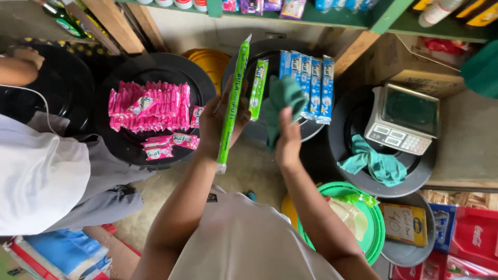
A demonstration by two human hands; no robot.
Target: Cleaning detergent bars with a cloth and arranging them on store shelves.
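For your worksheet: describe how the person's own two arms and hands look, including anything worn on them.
Both arms are bare from the short sleeves of a light, whitish T-shirt down to the fingers. The left hand and right hand wear no gloves; no watch, bracelet or ring shows. A small dark mark sits on the shirt's left sleeve.

I see a long green packet (232, 103) upright in my left hand (218, 122), a shorter green one (258, 89) just beside it on a black lid. Blue sachets (311, 85) hang in a row right of that. Pink sachets (150, 106) heap on the left lid. A yellow card sign (404, 224) lies lower right, below the scale's pale screen (402, 136).
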